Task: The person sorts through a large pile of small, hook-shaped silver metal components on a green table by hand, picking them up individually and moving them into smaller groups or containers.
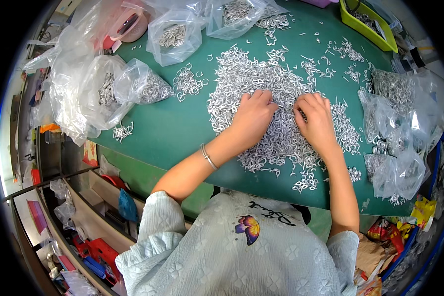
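Evidently both hands are at work over one broad heap of small silvery metal pieces (284, 129), which lies spread on a green table (153, 138) directly in front of the person. The left hand (255, 109) rests on the middle of the heap, fingers bent and knuckles up; the right hand (314, 117) sits just beside it near the heap's right side, its fingers curled downward and inward, with a strip of pieces showing between the two. Whether either set of fingers is pinching a piece I cannot tell, since the tips are turned down among the metal. A silver bracelet (208, 157) circles the left wrist. Left of the heap lies a loose cluster of rings (188, 83), and beside that a clear bag of metal parts (153, 88). Over at the right edge stand more filled plastic bags (404, 172), while a yellow-green bin (364, 30) occupies the far right corner
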`<state>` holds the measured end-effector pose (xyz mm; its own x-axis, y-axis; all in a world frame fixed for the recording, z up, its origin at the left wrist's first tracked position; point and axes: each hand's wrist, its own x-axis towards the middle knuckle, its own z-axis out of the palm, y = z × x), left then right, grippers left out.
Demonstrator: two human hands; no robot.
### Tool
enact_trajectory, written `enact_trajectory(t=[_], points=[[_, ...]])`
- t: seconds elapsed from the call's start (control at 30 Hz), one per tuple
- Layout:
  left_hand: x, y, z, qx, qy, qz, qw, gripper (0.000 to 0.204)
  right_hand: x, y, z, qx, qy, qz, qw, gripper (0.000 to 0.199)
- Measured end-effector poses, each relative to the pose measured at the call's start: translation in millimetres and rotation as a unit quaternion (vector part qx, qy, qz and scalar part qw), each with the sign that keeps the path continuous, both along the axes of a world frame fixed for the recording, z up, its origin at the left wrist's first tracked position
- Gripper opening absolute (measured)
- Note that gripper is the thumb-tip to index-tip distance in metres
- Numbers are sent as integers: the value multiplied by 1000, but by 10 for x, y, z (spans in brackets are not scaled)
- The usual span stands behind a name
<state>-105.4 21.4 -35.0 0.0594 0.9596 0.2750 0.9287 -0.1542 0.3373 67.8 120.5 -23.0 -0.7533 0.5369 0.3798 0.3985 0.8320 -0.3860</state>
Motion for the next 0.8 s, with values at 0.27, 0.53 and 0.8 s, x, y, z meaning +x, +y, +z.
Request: enact_trajectory(t=[0.27,0.53,0.8], points=[[-15,211,127,-54,39,-64,996,10,7,-11,114,-41,-7,-4,999,16],[-77,131,53,3,-42,-80,996,4,199,-29,233,-158,-27,4,987,15],[117,-134,16,9,-34,-71,997,13,-273,200,196,-225,60,45,972,24]])
